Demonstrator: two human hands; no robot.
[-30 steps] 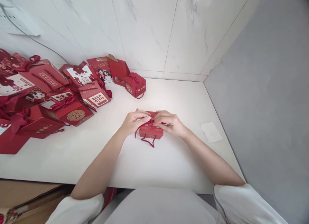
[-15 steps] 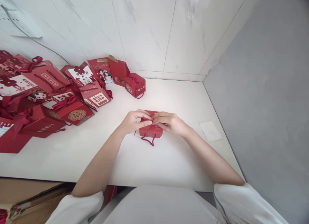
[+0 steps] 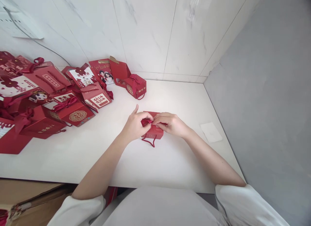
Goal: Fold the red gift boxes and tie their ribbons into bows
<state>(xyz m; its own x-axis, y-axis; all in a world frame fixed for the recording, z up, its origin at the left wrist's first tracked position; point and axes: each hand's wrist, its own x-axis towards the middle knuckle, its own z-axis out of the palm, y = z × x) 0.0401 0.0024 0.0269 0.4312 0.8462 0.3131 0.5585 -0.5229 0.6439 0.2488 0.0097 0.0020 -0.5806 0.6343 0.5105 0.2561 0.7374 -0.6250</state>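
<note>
A small red gift box (image 3: 155, 132) with a red cord handle sits on the white counter (image 3: 150, 161) in front of me. My left hand (image 3: 134, 125) pinches the red ribbon (image 3: 147, 122) on top of the box, with its index finger sticking up. My right hand (image 3: 171, 124) pinches the same ribbon from the right side. Both hands rest over the box top and hide most of it.
Several red gift boxes and bags (image 3: 48, 96) are piled at the left of the counter, one ribboned box (image 3: 136, 86) near the back wall. A white paper slip (image 3: 211, 132) lies at the right. A grey wall (image 3: 267, 106) bounds the right side.
My left hand has shifted slightly right over the box and its index finger has lifted. The ribbon is bunched more between my fingers. The box stays in place.
</note>
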